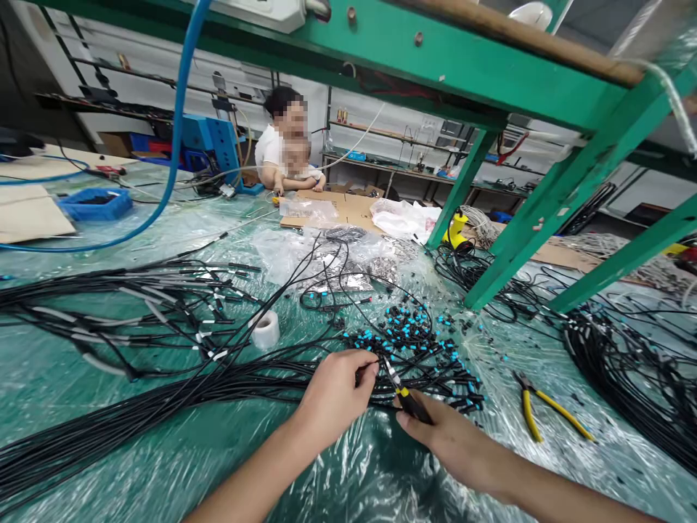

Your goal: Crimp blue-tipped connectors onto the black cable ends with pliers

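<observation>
Several limp black cables (272, 381) are pinched in the left hand (335, 398), best held behind their blue connectors (406, 338), while yellow-handled pliers (409, 402) are gripped by the right hand (451, 443).

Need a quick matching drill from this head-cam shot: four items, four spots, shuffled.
Items:
1. Yellow-handled pliers
2. Roll of tape
3. Blue plastic tray
4. Black-and-yellow hand tool

Spots:
A. Held in the right hand
B. Far left, beyond the cables
C. On the plastic sheet, right of the hands
D. Among the black cables, ahead of the left hand

Pairs: 1-C, 2-D, 3-B, 4-A
</observation>
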Demonstrator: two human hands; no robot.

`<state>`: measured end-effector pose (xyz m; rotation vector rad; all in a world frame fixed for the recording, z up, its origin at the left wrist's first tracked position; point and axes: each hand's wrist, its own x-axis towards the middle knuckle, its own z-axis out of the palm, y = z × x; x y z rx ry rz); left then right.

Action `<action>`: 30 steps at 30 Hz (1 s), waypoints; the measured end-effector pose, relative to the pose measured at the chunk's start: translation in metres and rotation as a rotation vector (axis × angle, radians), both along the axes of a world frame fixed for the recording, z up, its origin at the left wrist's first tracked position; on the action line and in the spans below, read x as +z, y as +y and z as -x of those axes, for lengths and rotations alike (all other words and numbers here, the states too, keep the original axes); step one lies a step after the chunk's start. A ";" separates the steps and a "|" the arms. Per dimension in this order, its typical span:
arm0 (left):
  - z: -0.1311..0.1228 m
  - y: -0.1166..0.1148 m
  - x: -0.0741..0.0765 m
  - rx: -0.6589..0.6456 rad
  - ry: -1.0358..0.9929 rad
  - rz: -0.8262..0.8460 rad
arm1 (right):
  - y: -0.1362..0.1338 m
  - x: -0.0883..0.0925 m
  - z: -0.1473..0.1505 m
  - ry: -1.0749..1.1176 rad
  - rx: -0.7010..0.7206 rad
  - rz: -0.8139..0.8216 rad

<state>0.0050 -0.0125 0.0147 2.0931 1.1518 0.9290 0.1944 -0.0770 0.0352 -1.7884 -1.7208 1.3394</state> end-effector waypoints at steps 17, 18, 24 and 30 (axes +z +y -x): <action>-0.001 0.000 -0.001 0.010 -0.016 0.032 | -0.001 -0.012 0.000 -0.073 -0.074 0.010; -0.001 0.000 -0.001 0.014 -0.013 0.034 | 0.000 -0.014 -0.001 -0.079 -0.075 0.005; -0.001 0.002 -0.005 0.019 -0.023 0.031 | 0.003 -0.022 -0.002 -0.119 -0.058 -0.035; -0.002 0.004 -0.005 0.021 0.003 0.046 | 0.006 -0.029 -0.004 -0.168 -0.050 -0.048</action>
